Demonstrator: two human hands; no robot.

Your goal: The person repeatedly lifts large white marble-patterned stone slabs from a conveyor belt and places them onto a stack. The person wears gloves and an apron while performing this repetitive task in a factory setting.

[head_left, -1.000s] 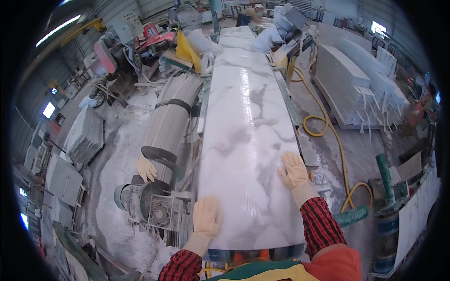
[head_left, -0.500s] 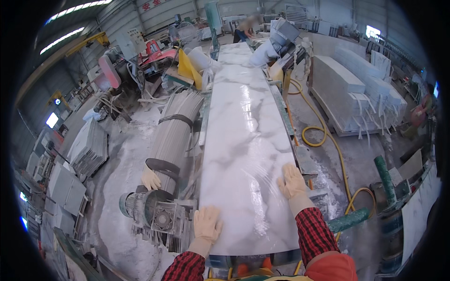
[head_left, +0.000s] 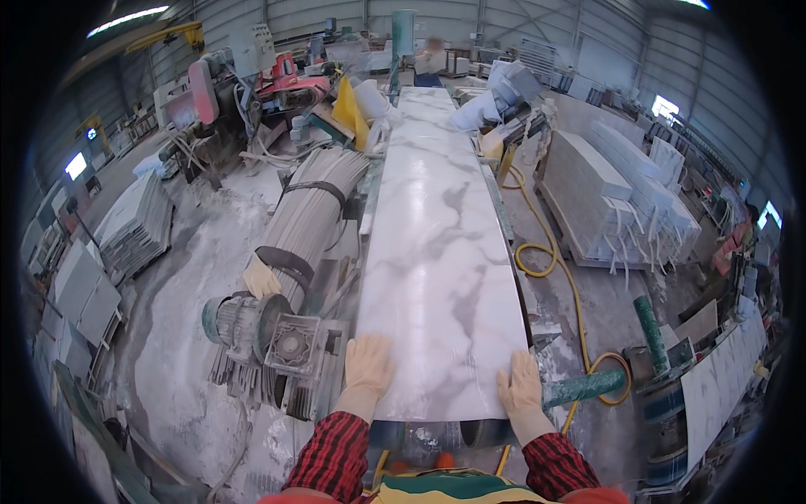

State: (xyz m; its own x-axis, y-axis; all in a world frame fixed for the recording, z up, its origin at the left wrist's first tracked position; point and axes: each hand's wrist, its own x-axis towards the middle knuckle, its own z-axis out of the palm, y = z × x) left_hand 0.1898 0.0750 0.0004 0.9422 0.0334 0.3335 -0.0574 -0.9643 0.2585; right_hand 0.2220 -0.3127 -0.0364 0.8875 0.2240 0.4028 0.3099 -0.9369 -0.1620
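A long, glossy white stone slab (head_left: 420, 336) with grey veins stretches away in front of me on a roller stand. My left hand (head_left: 368, 370), in a cream glove, lies on its near left corner with the fingers extended. At the near right corner my right hand (head_left: 518, 388) rests along the edge, gloved alike, fingers stretched out. Neither hand is closed around anything. Dark rollers (head_left: 487, 433) show beneath the slab's near end.
Left of the slab stand a dusty motor (head_left: 243, 323) and a strapped bundle of grey strips (head_left: 311, 202), with a loose glove (head_left: 262, 277) on it. A yellow hose (head_left: 579, 319), a green tube (head_left: 585, 388) and stacked stone blocks (head_left: 588, 193) are on the right. A person (head_left: 430, 63) is beyond the far end.
My right hand has moved back along the right edge to the near corner. My left hand stays near the left corner. The view has shifted, and the wet-looking streaks on the surface look different.
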